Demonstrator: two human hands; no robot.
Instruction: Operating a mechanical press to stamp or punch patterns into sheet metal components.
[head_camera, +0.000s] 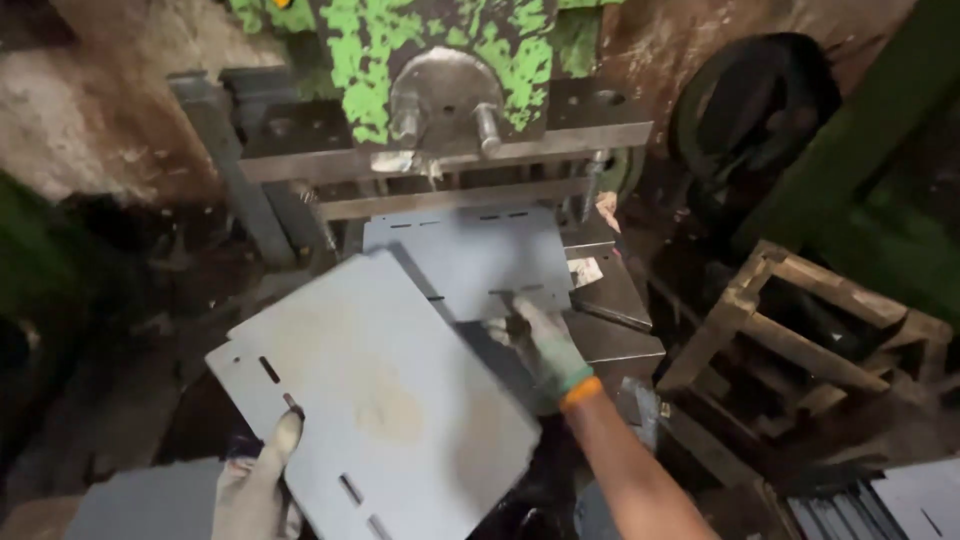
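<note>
My left hand (260, 485), in a worn white glove, grips the near left edge of a large grey metal sheet (380, 390) with slotted holes, held tilted in front of me. My right hand (545, 345), also gloved, rests its fingers on the near edge of a second grey slotted sheet (470, 255) that lies on the bed of a press. The press (440, 60) has flaking green paint and a round steel ram (445, 95) above the sheet.
A wooden frame of slats (790, 320) stands at the right. More grey sheets lie at the lower left (140, 505) and lower right (920, 500). A dark wheel (750, 100) hangs behind the press. Dirty walls surround the machine.
</note>
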